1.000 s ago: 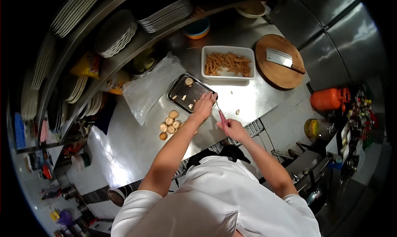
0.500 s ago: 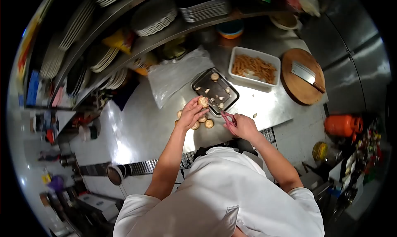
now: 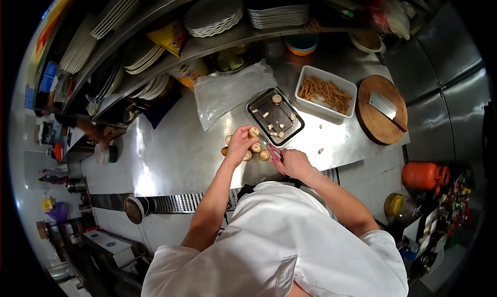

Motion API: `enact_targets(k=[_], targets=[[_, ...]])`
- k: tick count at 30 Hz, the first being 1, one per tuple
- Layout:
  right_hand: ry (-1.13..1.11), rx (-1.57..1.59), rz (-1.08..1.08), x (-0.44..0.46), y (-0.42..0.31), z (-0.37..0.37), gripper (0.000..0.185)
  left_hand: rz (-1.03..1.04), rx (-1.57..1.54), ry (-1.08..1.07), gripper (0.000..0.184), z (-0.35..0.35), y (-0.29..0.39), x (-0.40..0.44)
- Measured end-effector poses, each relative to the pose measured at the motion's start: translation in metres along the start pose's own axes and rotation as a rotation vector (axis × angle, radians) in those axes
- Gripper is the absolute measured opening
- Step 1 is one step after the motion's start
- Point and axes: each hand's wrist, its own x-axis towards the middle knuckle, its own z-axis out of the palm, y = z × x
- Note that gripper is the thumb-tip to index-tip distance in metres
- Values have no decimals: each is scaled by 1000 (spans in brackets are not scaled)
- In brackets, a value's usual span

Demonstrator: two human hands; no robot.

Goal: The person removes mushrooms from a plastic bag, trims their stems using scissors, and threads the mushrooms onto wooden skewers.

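Holding mushroom [image 3: 253, 132] beside tray [image 3: 282, 112] of stems [image 3: 270, 126]

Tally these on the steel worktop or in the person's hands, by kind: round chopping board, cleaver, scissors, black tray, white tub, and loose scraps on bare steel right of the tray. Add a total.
Chopping board: 1
Cleaver: 1
Scissors: 1
Black tray: 1
White tub: 1
Loose scraps: 2
Total: 7

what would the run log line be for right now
left hand: holds mushroom | right hand: holds scissors, blades at mushroom | black tray: one mushroom, cut pieces
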Motion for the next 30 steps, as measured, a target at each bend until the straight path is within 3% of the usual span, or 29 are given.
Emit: enact_targets(k=[6, 8, 10, 12, 14, 16, 17, 18, 20, 24, 27, 28, 30], targets=[[-49, 185, 156, -7, 30, 23, 61, -40, 112, -88, 41, 5, -26, 27], [-80, 255, 215, -9, 50, 33, 68, -138, 178, -51, 44, 10, -38, 42], [-202, 510, 349, -14, 67, 40, 77, -163, 153, -11, 48, 9, -46, 54], [-213, 543, 416, -21, 80, 44, 80, -132, 257, 95, 49, 2, -48, 58], [-228, 582, 481, -25, 87, 46, 84, -176, 240, 73, 49, -10, -42, 54], [-228, 623, 540, -29, 91, 48, 81, -297, 469, 39, 48, -26, -40, 50], [-246, 584, 518, -28, 94, 51, 87, 57, 870, -92, 49, -40, -50, 51], [-248, 586, 520, -28, 93, 52, 87, 54, 870, -93, 49, -38, -48, 50], [-224, 581, 484, -25, 87, 52, 86, 148, 1346, -112, 42, -27, -35, 46], [-205, 538, 477, -11, 67, 43, 80, 51, 1460, 61, 33, 18, 6, 53], [-78, 522, 447, -1, 52, 35, 72, 208, 1383, 68, 28, 39, 3, 101], [-103, 510, 461, 2, 47, 32, 67, 355, 1339, 34, 29, 41, -2, 120], [-81, 526, 460, 4, 38, 24, 65, 375, 1378, 9, 33, 53, -11, 156]])
